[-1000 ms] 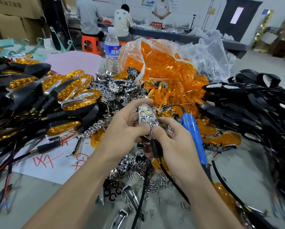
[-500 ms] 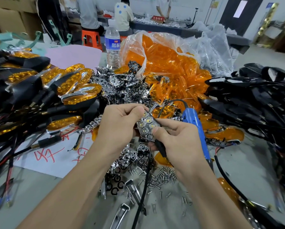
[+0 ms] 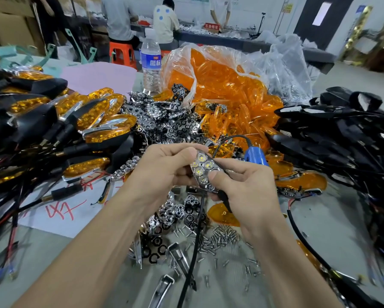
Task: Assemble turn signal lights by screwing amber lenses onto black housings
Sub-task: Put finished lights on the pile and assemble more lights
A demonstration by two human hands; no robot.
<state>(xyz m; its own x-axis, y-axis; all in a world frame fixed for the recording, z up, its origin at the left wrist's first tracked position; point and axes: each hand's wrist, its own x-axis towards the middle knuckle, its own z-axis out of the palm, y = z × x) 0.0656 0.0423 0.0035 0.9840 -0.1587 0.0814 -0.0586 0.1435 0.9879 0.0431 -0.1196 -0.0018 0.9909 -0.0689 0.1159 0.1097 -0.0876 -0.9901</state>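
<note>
Head cam: L hand (image 3: 164,167) pinches far end of LED housing (image 3: 203,170), R hand (image 3: 246,185) grips near end, thumb on face. Long axis runs far-to-near btwn them. Loose amber lens (image 3: 220,215) lies just under R hand.

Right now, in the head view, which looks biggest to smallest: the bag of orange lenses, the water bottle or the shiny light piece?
1. The bag of orange lenses: biggest by far.
2. The water bottle and the shiny light piece: they look about alike. The piece is much nearer the camera, so I won't rank them.
</note>
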